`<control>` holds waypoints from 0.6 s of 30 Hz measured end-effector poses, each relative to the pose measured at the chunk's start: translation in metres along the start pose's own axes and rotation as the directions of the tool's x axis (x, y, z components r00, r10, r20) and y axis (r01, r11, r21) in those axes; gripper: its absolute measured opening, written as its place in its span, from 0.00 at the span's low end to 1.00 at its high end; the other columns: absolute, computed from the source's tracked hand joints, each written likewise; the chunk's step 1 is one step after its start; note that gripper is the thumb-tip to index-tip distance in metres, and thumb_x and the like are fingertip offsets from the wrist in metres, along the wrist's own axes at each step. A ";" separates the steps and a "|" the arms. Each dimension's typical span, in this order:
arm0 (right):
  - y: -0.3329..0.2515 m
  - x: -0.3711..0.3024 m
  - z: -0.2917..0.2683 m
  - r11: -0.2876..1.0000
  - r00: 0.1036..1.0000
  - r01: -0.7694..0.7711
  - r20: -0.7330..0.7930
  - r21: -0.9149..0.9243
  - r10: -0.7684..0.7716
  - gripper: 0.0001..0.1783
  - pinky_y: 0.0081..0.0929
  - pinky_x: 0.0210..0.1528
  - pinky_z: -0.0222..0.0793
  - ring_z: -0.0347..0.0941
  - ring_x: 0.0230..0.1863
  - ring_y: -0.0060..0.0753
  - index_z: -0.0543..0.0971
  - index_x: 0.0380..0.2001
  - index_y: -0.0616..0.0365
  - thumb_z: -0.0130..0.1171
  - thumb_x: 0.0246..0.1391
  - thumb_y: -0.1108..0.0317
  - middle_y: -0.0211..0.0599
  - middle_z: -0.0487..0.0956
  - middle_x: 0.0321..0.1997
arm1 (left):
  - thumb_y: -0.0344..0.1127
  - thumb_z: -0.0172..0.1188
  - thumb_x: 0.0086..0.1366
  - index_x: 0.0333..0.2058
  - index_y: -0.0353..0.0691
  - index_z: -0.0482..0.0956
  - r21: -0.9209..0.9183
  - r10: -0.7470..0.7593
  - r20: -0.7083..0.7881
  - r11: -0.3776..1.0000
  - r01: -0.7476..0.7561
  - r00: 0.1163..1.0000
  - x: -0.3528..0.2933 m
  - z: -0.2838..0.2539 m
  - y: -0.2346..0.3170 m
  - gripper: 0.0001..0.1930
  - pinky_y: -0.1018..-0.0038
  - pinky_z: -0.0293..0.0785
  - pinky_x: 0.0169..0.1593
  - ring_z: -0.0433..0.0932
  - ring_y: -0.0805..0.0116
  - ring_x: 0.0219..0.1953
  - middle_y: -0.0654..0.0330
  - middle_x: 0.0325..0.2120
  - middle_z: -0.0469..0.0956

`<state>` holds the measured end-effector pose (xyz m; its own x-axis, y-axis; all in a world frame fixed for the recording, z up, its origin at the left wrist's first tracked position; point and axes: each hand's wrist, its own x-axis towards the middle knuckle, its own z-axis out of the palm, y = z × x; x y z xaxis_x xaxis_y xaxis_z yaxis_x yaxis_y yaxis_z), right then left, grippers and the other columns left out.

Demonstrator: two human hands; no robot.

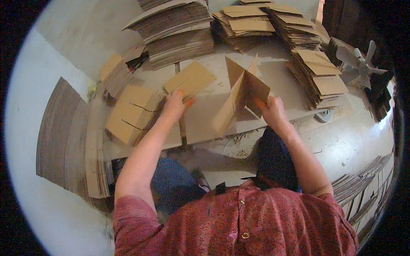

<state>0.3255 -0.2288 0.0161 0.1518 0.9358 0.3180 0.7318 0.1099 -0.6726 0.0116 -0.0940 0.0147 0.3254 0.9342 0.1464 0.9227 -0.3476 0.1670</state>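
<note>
Beyond left hand, cardboard sheet; in right hand, crossed divider.

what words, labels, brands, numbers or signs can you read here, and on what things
No text can be read.
Cardboard sheet at the left hand, crossed cardboard panels in the right hand: no print visible.
Red-and-black item, back left: too small and blurred to tell.

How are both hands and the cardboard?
Left hand at near edge of flat sheet, grip unclear. Right hand holding crossed divider, upright. Slotted stack by left forearm.
</note>
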 end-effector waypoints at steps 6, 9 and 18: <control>-0.020 0.015 -0.006 0.994 0.998 -0.070 0.012 0.078 0.069 0.11 0.39 0.28 0.67 0.73 0.26 0.54 0.76 0.30 0.64 0.54 0.50 0.66 0.55 0.75 0.23 | 0.52 0.58 0.52 0.44 0.38 0.69 0.228 -0.061 -0.009 0.972 0.061 0.998 0.027 0.046 -0.052 0.27 0.59 0.65 0.48 0.66 0.49 0.47 0.48 0.44 0.68; -0.023 0.012 -0.003 0.966 0.997 -0.070 -0.023 0.249 0.079 0.10 0.36 0.31 0.68 0.74 0.27 0.48 0.76 0.34 0.63 0.54 0.50 0.68 0.51 0.77 0.25 | 0.50 0.56 0.54 0.37 0.38 0.75 0.212 -0.031 0.121 0.977 0.005 0.992 0.033 0.052 -0.054 0.20 0.58 0.70 0.41 0.74 0.48 0.38 0.47 0.34 0.76; -0.025 0.000 -0.018 0.954 0.821 0.290 -0.532 0.075 -0.208 0.20 0.27 0.40 0.68 0.71 0.44 0.42 0.70 0.47 0.59 0.54 0.47 0.78 0.48 0.72 0.47 | 0.40 0.50 0.56 0.28 0.39 0.77 0.181 -0.069 -0.245 0.977 0.116 0.967 0.031 0.010 -0.036 0.12 0.59 0.71 0.31 0.75 0.49 0.30 0.48 0.26 0.76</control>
<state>0.3193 -0.2381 0.0450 0.3261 0.5669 0.7566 0.6924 0.4017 -0.5994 -0.0092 -0.0513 0.0038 0.2002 0.9077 0.3688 0.9762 -0.2167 0.0035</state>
